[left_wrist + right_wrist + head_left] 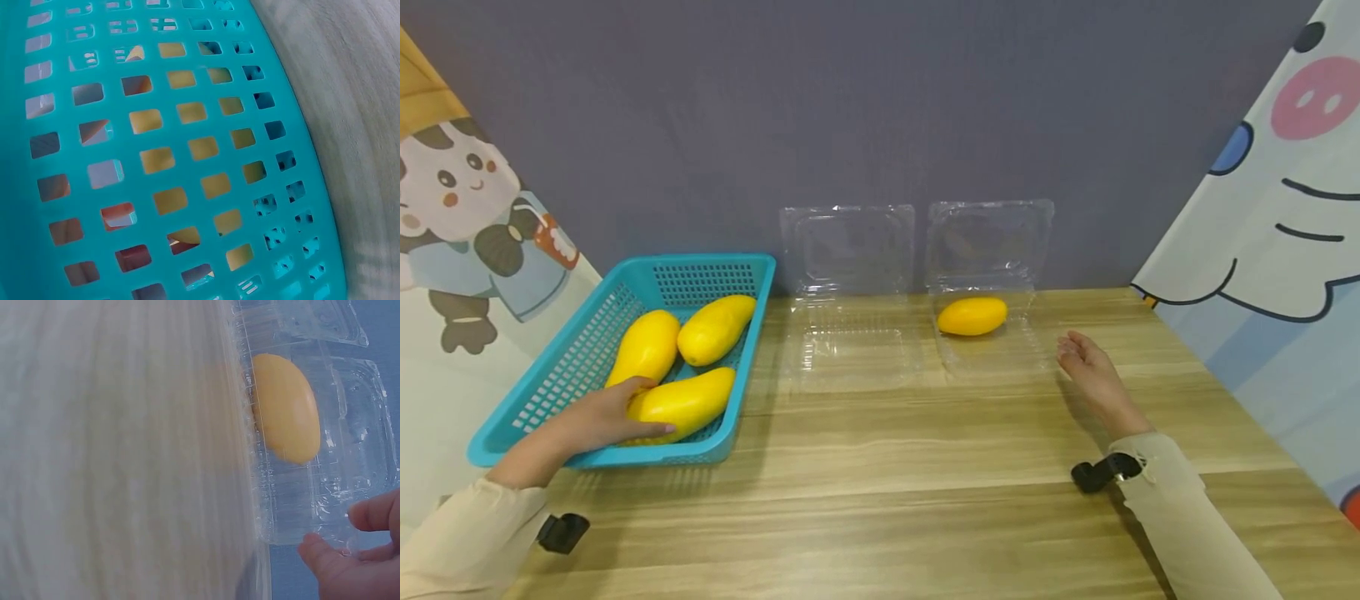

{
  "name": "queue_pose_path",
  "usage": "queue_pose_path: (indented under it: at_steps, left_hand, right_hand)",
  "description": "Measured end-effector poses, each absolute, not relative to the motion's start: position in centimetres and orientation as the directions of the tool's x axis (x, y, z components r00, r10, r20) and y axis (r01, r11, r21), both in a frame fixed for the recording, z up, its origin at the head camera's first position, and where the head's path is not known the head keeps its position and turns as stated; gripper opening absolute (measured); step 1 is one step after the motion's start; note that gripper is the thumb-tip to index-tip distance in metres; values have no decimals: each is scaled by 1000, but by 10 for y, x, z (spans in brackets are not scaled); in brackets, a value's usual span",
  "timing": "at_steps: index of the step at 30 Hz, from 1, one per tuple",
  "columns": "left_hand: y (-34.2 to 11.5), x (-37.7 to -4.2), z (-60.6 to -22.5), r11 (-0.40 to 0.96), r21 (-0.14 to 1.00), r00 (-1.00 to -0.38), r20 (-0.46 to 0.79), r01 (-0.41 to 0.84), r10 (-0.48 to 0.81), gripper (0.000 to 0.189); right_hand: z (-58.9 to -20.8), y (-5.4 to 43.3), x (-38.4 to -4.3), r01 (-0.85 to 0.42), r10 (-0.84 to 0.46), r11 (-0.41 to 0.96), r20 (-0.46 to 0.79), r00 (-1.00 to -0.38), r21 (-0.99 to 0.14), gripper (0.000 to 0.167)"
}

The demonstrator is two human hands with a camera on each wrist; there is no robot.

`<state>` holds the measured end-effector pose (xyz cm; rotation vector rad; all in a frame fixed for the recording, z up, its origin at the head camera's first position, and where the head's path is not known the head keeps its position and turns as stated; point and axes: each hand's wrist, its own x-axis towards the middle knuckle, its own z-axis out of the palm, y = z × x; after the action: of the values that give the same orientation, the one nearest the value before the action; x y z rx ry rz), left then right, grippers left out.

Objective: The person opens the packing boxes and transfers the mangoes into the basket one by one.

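Observation:
Inside the blue basket [747, 392], my left hand [601, 419] grips the nearest yellow mango [692, 402], thumb at its near side and fingers over the far one. Two more mangoes lie behind it, one at the left [646, 346] and one at the right [717, 329]. The basket's slotted wall [181, 137] hides this hand in the left wrist view. My right hand [1093, 379] holds nothing, its fingers loosely bent beside the right clear clamshell box [992, 358]. A single mango [287, 409] lies in that box.
Another clear clamshell box [853, 358], lid raised, stands between the basket and the right box on the wooden table [880, 517]. A grey wall [865, 108] rises behind the boxes. Cartoon-printed sheets hang at the left [467, 208] and right [1262, 233].

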<state>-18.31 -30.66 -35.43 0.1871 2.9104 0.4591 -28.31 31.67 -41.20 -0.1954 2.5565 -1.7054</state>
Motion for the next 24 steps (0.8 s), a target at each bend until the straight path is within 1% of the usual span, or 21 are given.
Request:
queue_pose_path:
  at_steps: [3,10,17,24]
  left_hand:
    - [-308,-184,-354,944,313,-975,-154,103,157,83]
    - [-309,-184,-351,946,312,-970,-185,92,155,85]
    - [-311,-184,-334,942,329,-960,-237,64,148,89]
    - [-310,-187,-319,947,310,-958,-242,76,156,90]
  right_hand:
    - [-412,317,-284,-73,-140,376,21,-990,-924,60]
    - [-412,317,-285,-58,-129,377,10,-992,-924,60]
    - [-412,317,-287,-58,-128,376,10,-992,-925,59]
    - [-411,316,-286,-59,-134,368,10,-991,-928,59]
